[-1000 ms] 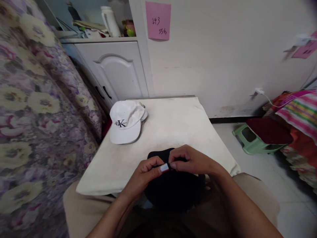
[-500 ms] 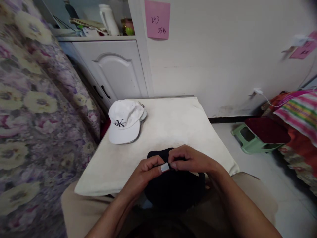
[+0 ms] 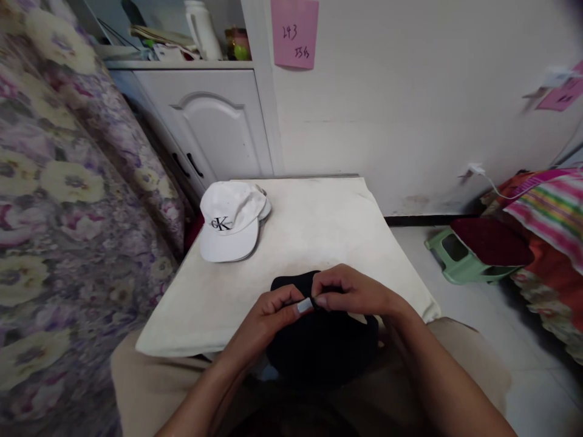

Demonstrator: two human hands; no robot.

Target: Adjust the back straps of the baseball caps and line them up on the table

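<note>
A black cap [image 3: 323,352] rests at the near edge of the table, partly over my lap. My left hand [image 3: 276,312] pinches its strap from the left, with a small whitish piece [image 3: 305,304] showing at the thumb tip. Close against it, my right hand [image 3: 344,291] pinches the dark strap from the other side. The fingertips of both hands almost meet above the cap's opening. What exactly lies between them is too small and dark to make out. Farther off on the left lies a white cap [image 3: 232,218] with black letters on its front.
The table [image 3: 314,224] has a cream cover and stands against the wall. A floral curtain [image 3: 73,182] hangs at the left, beside a white cabinet [image 3: 204,121]. On the right are a green stool [image 3: 450,264] with a dark red top and a striped cloth [image 3: 555,200].
Both hands keep their pinch on the black cap's strap, with only tiny finger movement. The view has shifted slightly.
</note>
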